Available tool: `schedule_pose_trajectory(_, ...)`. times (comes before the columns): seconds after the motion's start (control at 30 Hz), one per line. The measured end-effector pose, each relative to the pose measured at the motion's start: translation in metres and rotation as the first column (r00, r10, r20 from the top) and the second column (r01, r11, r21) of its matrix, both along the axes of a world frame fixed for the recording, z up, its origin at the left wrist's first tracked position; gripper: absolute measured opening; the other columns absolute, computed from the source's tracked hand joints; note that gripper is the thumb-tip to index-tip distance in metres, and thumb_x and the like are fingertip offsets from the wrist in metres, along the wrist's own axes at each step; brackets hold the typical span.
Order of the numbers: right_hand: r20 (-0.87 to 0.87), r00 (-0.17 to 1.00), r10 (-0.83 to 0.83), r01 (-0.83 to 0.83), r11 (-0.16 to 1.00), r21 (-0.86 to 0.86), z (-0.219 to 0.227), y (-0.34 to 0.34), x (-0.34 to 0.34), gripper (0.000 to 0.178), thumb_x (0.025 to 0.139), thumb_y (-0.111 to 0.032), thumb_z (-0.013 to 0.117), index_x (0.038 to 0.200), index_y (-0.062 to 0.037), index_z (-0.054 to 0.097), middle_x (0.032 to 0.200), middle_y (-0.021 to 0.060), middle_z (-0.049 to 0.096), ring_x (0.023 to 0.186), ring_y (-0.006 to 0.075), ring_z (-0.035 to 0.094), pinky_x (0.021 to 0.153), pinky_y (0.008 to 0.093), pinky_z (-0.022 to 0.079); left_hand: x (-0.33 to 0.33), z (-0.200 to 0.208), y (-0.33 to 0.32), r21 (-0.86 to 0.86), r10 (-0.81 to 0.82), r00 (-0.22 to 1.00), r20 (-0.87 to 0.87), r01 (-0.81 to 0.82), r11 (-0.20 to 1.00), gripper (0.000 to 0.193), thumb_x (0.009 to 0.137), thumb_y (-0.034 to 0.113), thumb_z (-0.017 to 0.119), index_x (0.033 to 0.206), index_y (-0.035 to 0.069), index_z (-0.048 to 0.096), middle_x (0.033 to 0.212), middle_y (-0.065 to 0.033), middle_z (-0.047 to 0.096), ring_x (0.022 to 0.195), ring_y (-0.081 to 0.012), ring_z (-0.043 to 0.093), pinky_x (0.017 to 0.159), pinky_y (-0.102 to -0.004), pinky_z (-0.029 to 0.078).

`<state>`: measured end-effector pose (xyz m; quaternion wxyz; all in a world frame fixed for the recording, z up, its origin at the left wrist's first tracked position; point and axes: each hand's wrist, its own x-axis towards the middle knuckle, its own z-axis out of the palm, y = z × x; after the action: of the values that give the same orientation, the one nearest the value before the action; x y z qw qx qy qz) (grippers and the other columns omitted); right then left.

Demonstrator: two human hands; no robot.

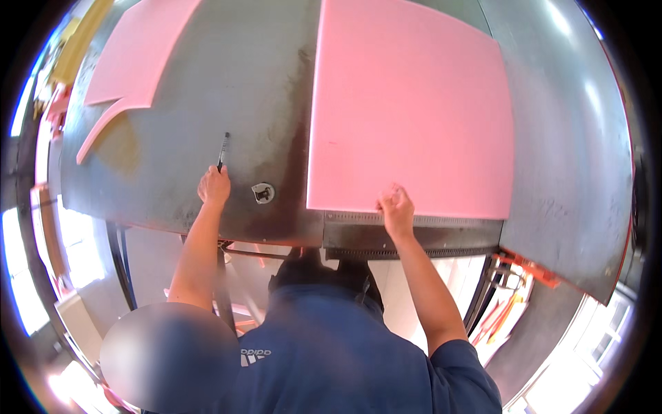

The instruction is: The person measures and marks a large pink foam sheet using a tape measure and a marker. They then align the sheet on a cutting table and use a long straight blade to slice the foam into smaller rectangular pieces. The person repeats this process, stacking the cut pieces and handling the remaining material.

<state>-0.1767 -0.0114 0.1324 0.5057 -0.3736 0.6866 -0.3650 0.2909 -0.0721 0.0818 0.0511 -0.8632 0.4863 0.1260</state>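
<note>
Pink sheet point(414, 110), far-left corner unseen

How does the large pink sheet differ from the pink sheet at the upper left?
The large flat pink sheet looks wider than the upper-left flat pink sheet. The right hand is at the large sheet's near edge; no hand is near the upper-left sheet. Both lie on the grey table.

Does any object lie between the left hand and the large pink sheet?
Yes. A small, round, white-and-black object lies on the metal table, between the left hand and the near left corner of the large pink sheet. Straight across from the pen, nothing visible is in the way.
</note>
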Motion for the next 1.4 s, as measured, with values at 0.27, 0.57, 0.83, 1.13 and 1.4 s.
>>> schedule_pose_trajectory(0.27, -0.408, 0.869, -0.280, 0.236, 0.959, -0.156, -0.001, 0.027, -0.032, 0.044, 0.089, -0.019, 0.064, 0.129, -0.0009, 0.059, 0.090, 0.0093, 0.073, 0.082, 0.0211, 0.071, 0.077, 0.0340, 0.056, -0.050, 0.009, 0.012, -0.392, -0.291, 0.957, 0.004, 0.269, 0.880, 0.036, 0.091, 0.029, 0.067, 0.118, 0.006, 0.059, 0.117, -0.0126, 0.063, 0.103, -0.0308, 0.064, 0.091, -0.0445, 0.051)
schedule_pose_trajectory(0.57, -0.515, 0.764, -0.387, 0.282, 0.920, -0.272, 0.002, 0.062, -0.046, 0.041, 0.089, -0.019, 0.066, 0.127, -0.0043, 0.060, 0.101, 0.0100, 0.074, 0.091, 0.0264, 0.071, 0.083, 0.0390, 0.056, -0.199, -0.012, 0.038, -0.205, -0.157, 0.693, -0.704, 0.013, 0.979, 0.045, 0.087, 0.020, 0.071, 0.124, 0.000, 0.055, 0.115, -0.0152, 0.065, 0.101, -0.0275, 0.068, 0.089, -0.0386, 0.052)
schedule_pose_trajectory(0.83, -0.821, 0.518, -0.240, 0.153, 0.970, -0.187, -0.017, 0.071, -0.061, 0.054, 0.091, -0.027, 0.063, 0.138, -0.0028, 0.052, 0.134, 0.0171, 0.059, 0.125, 0.0328, 0.056, 0.105, 0.0458, 0.045, -0.196, -0.015, 0.026, -0.204, -0.253, 0.797, -0.549, 0.166, 0.965, 0.033, 0.089, 0.024, 0.068, 0.113, 0.002, 0.062, 0.108, -0.0125, 0.064, 0.099, -0.0273, 0.063, 0.089, -0.0380, 0.050)
schedule_pose_trajectory(1.13, -0.882, 0.465, -0.070, -0.147, 0.977, -0.155, -0.072, 0.030, -0.081, 0.063, 0.093, -0.036, 0.060, 0.147, -0.0071, 0.046, 0.155, 0.0106, 0.044, 0.148, 0.0299, 0.033, 0.121, 0.0537, 0.021, -0.221, 0.000, -0.052, -0.305, -0.358, 0.840, -0.407, 0.244, 0.920, 0.044, 0.098, 0.026, 0.060, 0.133, 0.001, 0.054, 0.136, -0.0182, 0.057, 0.124, -0.0325, 0.056, 0.106, -0.0425, 0.044)
schedule_pose_trajectory(1.4, -0.894, 0.448, -0.029, -0.152, 0.982, -0.108, -0.078, 0.025, -0.073, 0.066, 0.088, -0.032, 0.059, 0.145, -0.0021, 0.048, 0.153, 0.0177, 0.044, 0.145, 0.0412, 0.035, 0.120, 0.0574, 0.020, -0.182, -0.050, -0.093, -0.547, -0.636, 0.738, -0.225, 0.445, 0.709, 0.055, 0.101, 0.033, 0.049, 0.144, 0.000, 0.047, 0.149, -0.0179, 0.049, 0.142, -0.0378, 0.041, 0.118, -0.0468, 0.031)
